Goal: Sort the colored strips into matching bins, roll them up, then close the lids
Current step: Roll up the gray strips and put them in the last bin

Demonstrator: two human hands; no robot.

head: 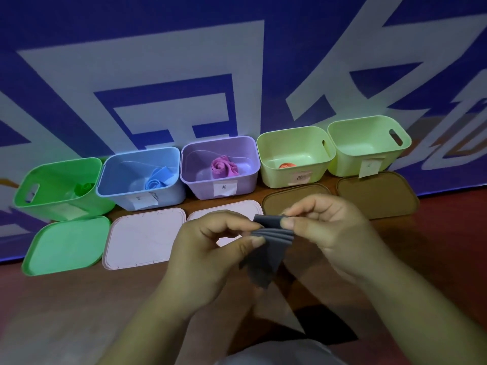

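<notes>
Both hands are raised over the reddish-brown worktop (79,299) at the 6 o'clock side of the view, holding one dark grey strip (266,248) between them, clear of every bin. The left hand (210,241) pinches the strip's layered folds between thumb and curled fingers (253,242). The right hand (329,233) pinches the upper edge of the same folds with its fingers (290,222) narrowly closed. The loose end of the strip hangs toward 6 o'clock. Five open bins stand in a row at the 12 o'clock side against a blue-and-white banner (158,61). From 9 o'clock to 3 o'clock:

- the green bin (66,209) holds a green roll (84,189);
- the blue bin (118,200) holds a blue roll (155,183);
- the purple bin (205,189) holds a pink-purple roll (224,167);
- the first pale green bin (276,177) holds an orange roll (287,165);
- the second pale green bin (345,167) ends the row.

One lid lies flat on the worktop at 6 o'clock of each bin: a green lid (66,246), a pink lid (142,238), a second pink lid (237,206) partly hidden by the hands, and two brown lids (295,198) (376,193).
</notes>
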